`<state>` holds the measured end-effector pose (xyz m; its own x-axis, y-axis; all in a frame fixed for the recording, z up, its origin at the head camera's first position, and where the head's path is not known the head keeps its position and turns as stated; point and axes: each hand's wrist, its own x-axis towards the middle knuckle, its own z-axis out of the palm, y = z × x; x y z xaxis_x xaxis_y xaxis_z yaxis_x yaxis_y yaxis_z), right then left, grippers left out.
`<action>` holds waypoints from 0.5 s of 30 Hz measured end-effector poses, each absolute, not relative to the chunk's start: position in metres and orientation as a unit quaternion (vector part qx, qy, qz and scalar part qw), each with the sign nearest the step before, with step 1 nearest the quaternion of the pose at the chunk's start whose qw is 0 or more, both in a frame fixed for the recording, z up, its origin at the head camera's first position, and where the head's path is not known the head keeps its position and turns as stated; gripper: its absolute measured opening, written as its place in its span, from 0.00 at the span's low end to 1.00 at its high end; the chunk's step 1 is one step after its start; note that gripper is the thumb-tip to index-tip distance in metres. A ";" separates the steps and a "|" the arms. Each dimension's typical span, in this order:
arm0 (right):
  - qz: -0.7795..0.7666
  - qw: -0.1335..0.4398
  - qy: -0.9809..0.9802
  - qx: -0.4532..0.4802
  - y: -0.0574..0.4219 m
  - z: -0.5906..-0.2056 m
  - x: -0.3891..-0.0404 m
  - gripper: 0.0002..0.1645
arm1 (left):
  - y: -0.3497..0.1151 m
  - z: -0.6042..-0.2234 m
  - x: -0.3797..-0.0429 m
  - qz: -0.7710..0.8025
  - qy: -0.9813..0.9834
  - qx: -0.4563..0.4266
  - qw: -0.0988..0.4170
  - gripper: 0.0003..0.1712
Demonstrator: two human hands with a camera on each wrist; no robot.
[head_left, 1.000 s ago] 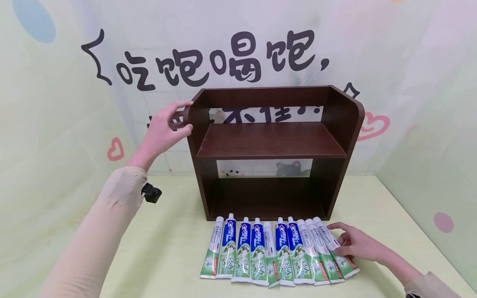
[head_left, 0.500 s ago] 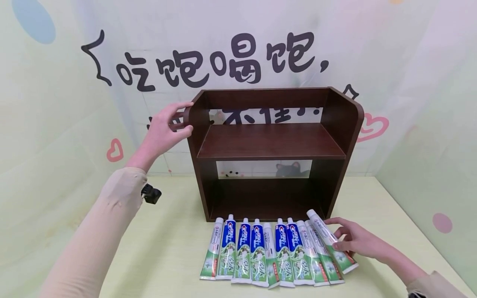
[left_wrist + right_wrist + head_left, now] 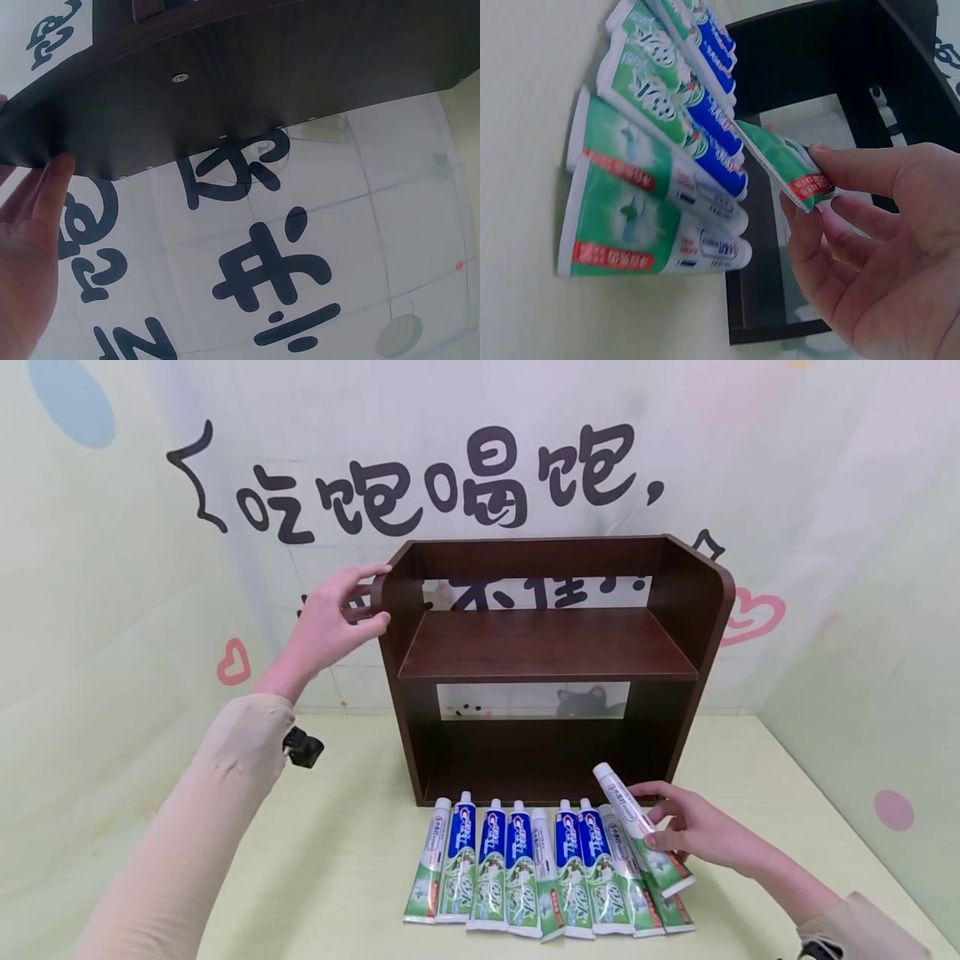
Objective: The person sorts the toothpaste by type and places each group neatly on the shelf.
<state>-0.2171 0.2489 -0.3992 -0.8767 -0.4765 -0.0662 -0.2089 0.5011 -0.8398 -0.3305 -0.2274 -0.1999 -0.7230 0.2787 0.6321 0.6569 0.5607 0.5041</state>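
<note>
My right hand [image 3: 697,827] pinches a white-and-green toothpaste tube [image 3: 632,810] between thumb and fingers. The tube is raised and slanted, its white cap toward the dark brown two-tier shelf [image 3: 547,643]. In the right wrist view, the flat crimped end of this tube [image 3: 786,163] sticks out from the grip. Below it, a row of toothpaste tubes [image 3: 521,868] lies in front of the shelf, several blue-and-green and the others white-and-green. At the upper left, my left hand [image 3: 322,618] grips the shelf's side panel, thumb at the front edge; the left wrist view shows fingers [image 3: 52,187] against the panel.
The shelf stands on a pale table [image 3: 330,860], close to the printed back wall [image 3: 300,677]. Its middle board [image 3: 540,656] divides an upper from a lower compartment. Wall panels also rise at left and right.
My right hand has lifted the rightmost toothpaste tube off the row and carried it left and up toward the shelf. My left hand stays in place on the side panel.
</note>
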 end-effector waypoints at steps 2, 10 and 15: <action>-0.461 0.146 0.851 -0.203 0.243 -0.395 -0.218 0.39 | -0.229 -0.199 -0.330 -0.372 -0.849 -0.280 0.248 0.33; -0.476 0.134 0.838 -0.232 0.222 -0.379 -0.218 0.39 | -0.233 -0.193 -0.336 -0.346 -0.859 -0.293 0.238 0.34; -0.497 0.133 0.818 -0.257 0.208 -0.366 -0.220 0.40 | -0.234 -0.193 -0.338 -0.358 -0.857 -0.290 0.229 0.33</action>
<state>-0.2199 0.2083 -0.3661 -0.8327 -0.5525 0.0384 -0.2889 0.3743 -0.8812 -0.3380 -0.2338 -0.1933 -0.7268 0.3341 0.6000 0.6616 0.5750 0.4812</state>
